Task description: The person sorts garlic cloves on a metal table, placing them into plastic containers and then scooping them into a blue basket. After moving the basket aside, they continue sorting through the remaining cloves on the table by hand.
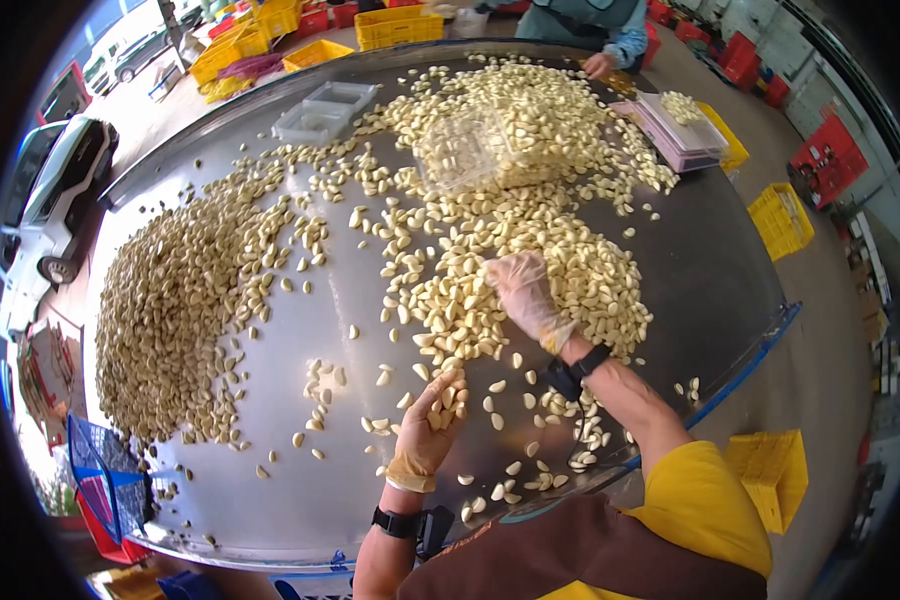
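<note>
Peeled garlic cloves (pixel 450 300) lie in a wide heap on the metal table (pixel 320 510). My left hand (pixel 430 425), gloved, is cupped palm up near the table's front and holds several cloves. Above and to its right, my right hand (pixel 525 290), in a thin clear glove, reaches palm down into the heap; its fingertips are bent among the cloves, and what they hold is hidden. A second, browner heap of cloves (pixel 160 320) covers the table's left side.
Clear plastic trays (pixel 320 112) and a clear container (pixel 460 150) sit at the back. A scale (pixel 675 135) with cloves stands back right. Across the table is a co-worker's hand (pixel 600 66). Yellow crates (pixel 780 220) stand on the floor. A blue basket (pixel 110 480) is front left.
</note>
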